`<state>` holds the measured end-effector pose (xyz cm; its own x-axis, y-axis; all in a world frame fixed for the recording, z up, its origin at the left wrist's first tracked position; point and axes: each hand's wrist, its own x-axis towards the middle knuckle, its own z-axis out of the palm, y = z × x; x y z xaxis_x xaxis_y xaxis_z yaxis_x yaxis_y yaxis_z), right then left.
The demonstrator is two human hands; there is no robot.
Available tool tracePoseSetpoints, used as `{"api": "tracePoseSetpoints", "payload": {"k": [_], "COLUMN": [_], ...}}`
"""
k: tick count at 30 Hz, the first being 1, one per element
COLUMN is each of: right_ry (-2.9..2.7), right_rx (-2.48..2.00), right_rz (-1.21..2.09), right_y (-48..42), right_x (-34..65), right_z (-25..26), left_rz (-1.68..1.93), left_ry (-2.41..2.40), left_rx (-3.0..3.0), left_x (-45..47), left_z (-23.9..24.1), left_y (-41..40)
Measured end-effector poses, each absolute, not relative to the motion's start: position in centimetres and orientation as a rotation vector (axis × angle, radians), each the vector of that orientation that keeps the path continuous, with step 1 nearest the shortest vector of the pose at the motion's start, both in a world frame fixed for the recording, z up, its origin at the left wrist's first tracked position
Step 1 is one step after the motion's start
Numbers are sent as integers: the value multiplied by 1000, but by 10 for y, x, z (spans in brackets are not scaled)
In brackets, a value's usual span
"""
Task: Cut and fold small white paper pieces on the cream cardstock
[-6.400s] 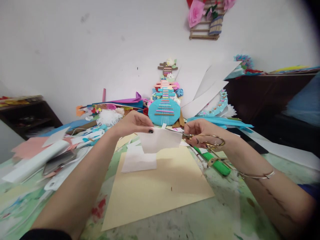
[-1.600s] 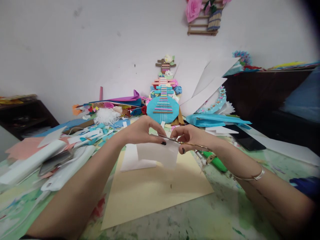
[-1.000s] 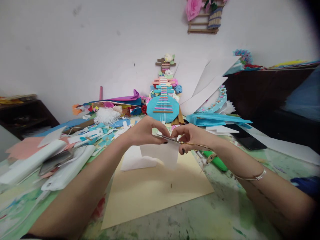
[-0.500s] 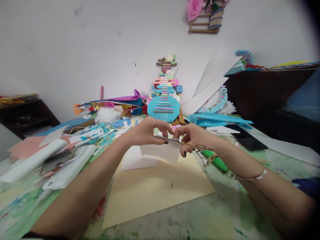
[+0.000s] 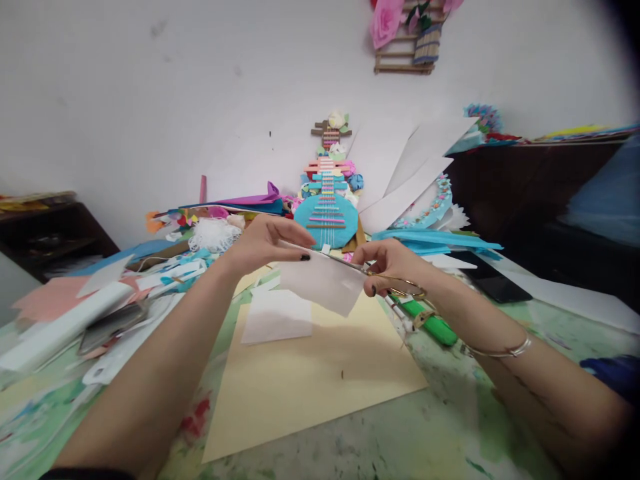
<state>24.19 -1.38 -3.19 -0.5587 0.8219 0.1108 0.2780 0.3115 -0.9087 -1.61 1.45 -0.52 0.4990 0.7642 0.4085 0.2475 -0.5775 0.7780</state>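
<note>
The left hand (image 5: 267,247) pinches a sheet of white paper (image 5: 323,280) between thumb and fingers, no gap to spare, and the right hand (image 5: 387,268) is closed around gold-handled scissors (image 5: 369,272), blades lying along the paper's upper edge. That paper hangs tilted in the air above a cream sheet (image 5: 320,393). How far apart the blades stand, it's impossible to tell; part of the handles disappears behind the right hand, and the left fingertips are partly hidden by the paper. Below, a second white sheet (image 5: 277,320) lies on the cream one, its far end hard to make out. Both forearms run off the frame. Underneath, a paint-stained green table (image 5: 380,443); beyond, a blue paper instrument (image 5: 325,217) before a pale wall (image 5: 150,100), where a wooden rack (image 5: 405,69) is cut off at the top.
</note>
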Motion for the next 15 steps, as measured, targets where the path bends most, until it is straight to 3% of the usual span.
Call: {"api": "tracePoseSetpoints", "payload": {"k": [6,15], "right_ry": [-1960,-2014], "right_rx": [-930,-944], "right_rz": [1204,1085], "right_y": [-12,-14], "right_x": [241,237], "right_z": [-37,-37], "left_rz": [1102,931], "left_ry": [775,803], "left_rx": [1815,1652], "left_x": [-18,-10], "left_z": [-17,-27], "left_y": [27,31]}}
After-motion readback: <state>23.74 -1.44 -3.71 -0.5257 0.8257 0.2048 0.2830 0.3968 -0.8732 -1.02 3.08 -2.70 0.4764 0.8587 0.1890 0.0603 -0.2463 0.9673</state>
